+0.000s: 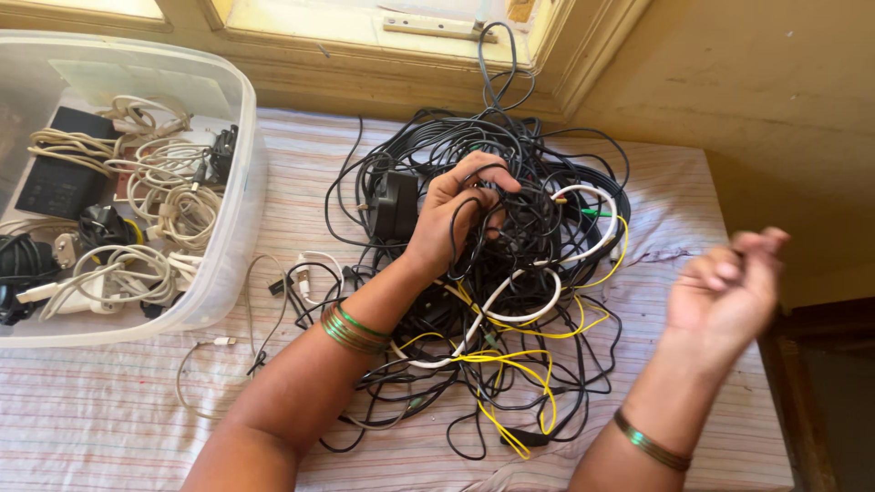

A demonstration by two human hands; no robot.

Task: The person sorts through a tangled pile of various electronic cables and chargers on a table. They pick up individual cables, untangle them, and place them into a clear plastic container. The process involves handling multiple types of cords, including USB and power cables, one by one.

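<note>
Cables cover the middle of the striped cloth, a thick tangle of cables, mostly black, with yellow wire and a white cable looping through it. The left hand is sunk into the upper part of the heap, its fingers curled around a bunch of the black strands, holding them a little above the rest; a black power adapter sits just beside that hand, touching the cords. Green and gold bangles ring the left wrist. The right hand is lifted off to the right of the pile, well apart from it, blurred; its fingertips look drawn together near the top, but I cannot tell whether anything is pinched there. A thin bangle circles that wrist too. On the left stands a clear plastic tub holding coiled white cords, dark chargers and plugs. Between tub and tangle lie a few loose small white cables on the cloth. Behind the heap runs a pale window frame, and a tan wall rises on the right.
</note>
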